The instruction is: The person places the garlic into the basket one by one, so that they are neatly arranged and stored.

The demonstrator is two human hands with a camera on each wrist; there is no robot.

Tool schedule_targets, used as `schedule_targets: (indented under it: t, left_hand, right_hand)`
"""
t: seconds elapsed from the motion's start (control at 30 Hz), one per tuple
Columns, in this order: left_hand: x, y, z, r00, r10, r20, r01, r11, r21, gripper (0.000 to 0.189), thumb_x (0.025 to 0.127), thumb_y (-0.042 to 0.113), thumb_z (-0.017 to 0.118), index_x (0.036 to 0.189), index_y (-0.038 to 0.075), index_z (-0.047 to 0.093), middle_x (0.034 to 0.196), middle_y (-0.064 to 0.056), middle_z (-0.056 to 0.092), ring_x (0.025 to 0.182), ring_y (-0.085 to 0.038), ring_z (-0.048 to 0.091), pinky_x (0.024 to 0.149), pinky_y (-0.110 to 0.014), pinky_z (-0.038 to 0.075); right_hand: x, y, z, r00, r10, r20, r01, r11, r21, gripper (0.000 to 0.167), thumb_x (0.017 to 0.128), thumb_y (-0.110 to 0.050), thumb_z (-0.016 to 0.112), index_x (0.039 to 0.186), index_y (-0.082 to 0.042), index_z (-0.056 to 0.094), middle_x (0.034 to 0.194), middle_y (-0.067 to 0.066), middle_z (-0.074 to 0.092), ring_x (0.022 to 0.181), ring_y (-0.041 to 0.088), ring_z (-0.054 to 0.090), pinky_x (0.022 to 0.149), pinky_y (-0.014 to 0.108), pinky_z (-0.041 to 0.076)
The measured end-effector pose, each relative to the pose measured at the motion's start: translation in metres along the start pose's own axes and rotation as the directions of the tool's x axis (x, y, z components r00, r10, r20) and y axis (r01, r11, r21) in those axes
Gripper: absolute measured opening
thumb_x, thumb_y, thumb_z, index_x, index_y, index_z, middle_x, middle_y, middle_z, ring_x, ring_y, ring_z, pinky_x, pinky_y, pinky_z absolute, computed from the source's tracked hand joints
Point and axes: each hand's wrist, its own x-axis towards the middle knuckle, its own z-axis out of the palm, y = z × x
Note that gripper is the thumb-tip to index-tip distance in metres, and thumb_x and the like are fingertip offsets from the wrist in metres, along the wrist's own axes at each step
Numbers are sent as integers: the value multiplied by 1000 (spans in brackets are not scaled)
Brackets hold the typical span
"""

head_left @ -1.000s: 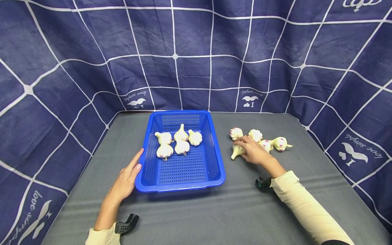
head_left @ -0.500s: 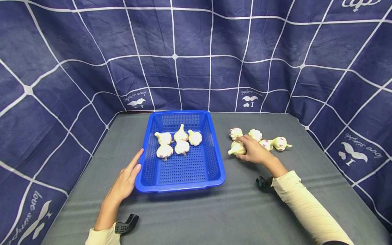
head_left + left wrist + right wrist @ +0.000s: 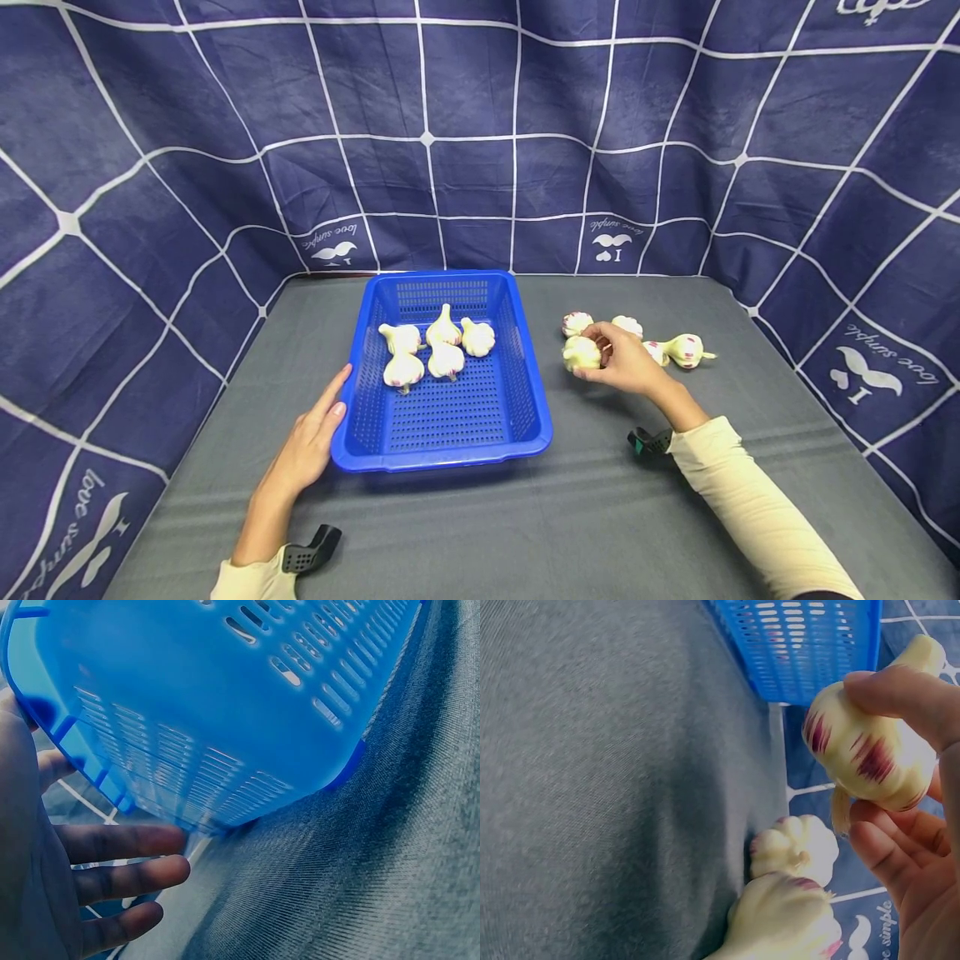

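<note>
My right hand (image 3: 628, 360) pinches a garlic bulb (image 3: 581, 354) between thumb and fingers, just above the grey table. In the right wrist view that garlic bulb (image 3: 874, 746) shows purple streaks, a thick stem and a root tuft. My left hand (image 3: 306, 437) rests against the left rim of a blue plastic basket (image 3: 442, 461), thumb and index finger at the edge. Its other fingers (image 3: 135, 876) stretch out straight beside the basket wall in the left wrist view. Several garlic bulbs (image 3: 446, 360) lie in the back half of the basket.
Right of the basket, more garlic bulbs lie on the grey table (image 3: 480, 533): one at the back (image 3: 576, 324), another beside it (image 3: 628, 326), and one with its stem out to the right (image 3: 685, 351). A blue grid-patterned cloth (image 3: 480, 183) hangs around the table.
My right hand has drawn a garlic bulb slightly away from the group and tilted it, so its stem no longer points to the front left. The left hand and basket stay still.
</note>
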Motion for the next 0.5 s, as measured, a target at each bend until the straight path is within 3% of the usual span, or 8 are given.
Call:
schedule_targets:
  t: [0.33,0.5]
  left_hand:
    - [0,0,0,1000,7,-6,-6,1000,20,50,107,21,34,157,18,30,151,-21,40,130,-46,46,100,-64,34]
    - [0,0,0,1000,9,-6,-9,1000,13,50,107,21,34,157,17,30,151,-22,40,130,-47,45,101,-65,33]
  right_hand:
    - [3,-4,0,998,31,-50,-29,999,31,52,66,-17,91,106,-2,61,78,5,63,64,12,59,59,23,50]
    - [6,-8,-2,996,9,-89,-3,997,71,52,68,-12,90,109,0,62,88,10,66,70,17,62,61,26,53]
